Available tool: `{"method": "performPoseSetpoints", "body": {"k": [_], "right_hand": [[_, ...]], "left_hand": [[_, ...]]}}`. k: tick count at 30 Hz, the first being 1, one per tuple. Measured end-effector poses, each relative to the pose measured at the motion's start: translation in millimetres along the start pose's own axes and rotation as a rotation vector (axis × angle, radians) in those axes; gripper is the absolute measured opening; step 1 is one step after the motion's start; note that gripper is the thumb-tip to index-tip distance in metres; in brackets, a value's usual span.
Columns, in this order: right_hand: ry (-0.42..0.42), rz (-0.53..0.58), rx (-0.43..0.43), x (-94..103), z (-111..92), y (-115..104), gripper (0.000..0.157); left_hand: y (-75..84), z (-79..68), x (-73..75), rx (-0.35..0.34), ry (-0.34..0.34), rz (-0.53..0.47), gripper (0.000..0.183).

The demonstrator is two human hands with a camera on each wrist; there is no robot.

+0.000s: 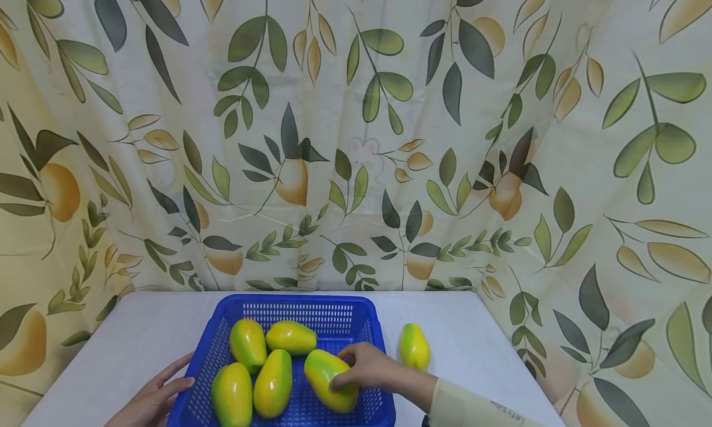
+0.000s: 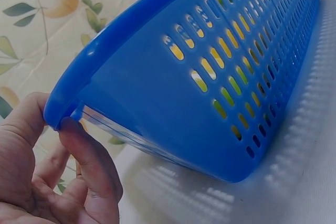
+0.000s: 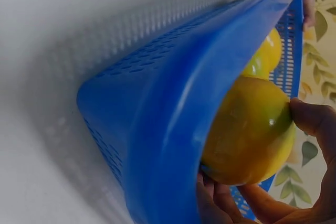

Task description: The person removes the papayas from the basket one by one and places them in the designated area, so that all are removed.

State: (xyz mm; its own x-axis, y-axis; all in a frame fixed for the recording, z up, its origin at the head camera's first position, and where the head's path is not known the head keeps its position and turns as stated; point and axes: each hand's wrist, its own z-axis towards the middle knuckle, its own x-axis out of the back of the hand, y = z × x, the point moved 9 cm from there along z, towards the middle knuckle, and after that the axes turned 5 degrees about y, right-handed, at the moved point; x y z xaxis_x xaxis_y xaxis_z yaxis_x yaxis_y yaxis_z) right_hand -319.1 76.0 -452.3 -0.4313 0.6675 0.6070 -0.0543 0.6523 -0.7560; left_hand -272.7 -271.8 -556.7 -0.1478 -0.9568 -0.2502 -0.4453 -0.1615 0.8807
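Observation:
A blue plastic basket [image 1: 300, 300] with slotted walls holds several glossy yellow-green mangoes. My right hand [image 1: 369, 368] grips one mango [image 1: 325, 377] inside the basket's right side, thumb on its near face. In the right wrist view, fingers curl under this mango [image 3: 252, 129] beside the basket rim [image 3: 184, 93]. My left hand [image 1: 156, 393] is at the basket's left side. The left wrist view shows the left hand [image 2: 79, 166] pinching the rim [image 2: 79, 72] between thumb and fingers. Left of the held fruit lie another mango [image 1: 272, 384] and a mango [image 1: 292, 338] farther back.
One more mango [image 1: 415, 346] lies on the white table [image 1: 445, 316], to the right of the basket. Behind the table hangs a curtain [image 1: 356, 229] printed with leaves and fruit. The basket walls stand around the right hand's fruit.

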Motion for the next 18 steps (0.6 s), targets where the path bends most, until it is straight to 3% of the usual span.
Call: {"method": "performPoseSetpoints", "body": {"k": [18], "right_hand": [[-0.058, 0.14, -0.088, 14.5, -5.8, -4.7, 0.052]], "left_hand": [[2.2, -0.6, -0.1, 0.012, 0.037, 0.018, 0.071]]}}
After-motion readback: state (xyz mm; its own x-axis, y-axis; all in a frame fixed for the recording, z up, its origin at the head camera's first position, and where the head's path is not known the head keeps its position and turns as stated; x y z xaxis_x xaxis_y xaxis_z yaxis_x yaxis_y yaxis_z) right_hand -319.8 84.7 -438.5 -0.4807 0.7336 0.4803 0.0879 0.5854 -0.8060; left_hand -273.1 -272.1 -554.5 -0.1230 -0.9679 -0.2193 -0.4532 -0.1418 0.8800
